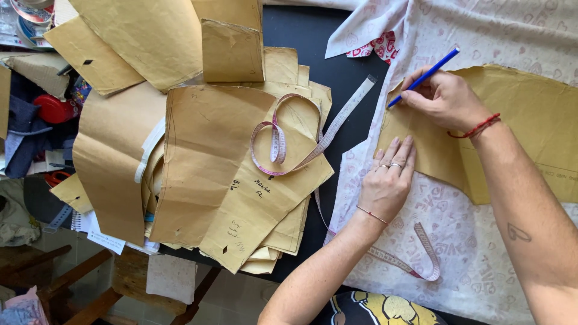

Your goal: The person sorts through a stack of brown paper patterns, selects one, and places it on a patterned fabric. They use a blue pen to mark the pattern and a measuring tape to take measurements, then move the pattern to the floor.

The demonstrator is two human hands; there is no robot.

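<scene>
Head view cut off the brown paper pattern piece (530,129) at right; it lay on white heart-print fabric (481,241). Left hand (388,180) pressed it flat, fingers together; right hand (442,99) pinched a blue pen (424,77).

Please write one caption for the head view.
Right hand traces a brown paper pattern with a blue pen; left hand presses it.

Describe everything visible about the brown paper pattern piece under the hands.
The brown paper pattern piece is creased kraft-like paper, lying flat on white fabric with pale heart prints. Its lower edge curves. The left hand presses its left end flat; the right hand holds a blue pen at its upper left edge.
</scene>
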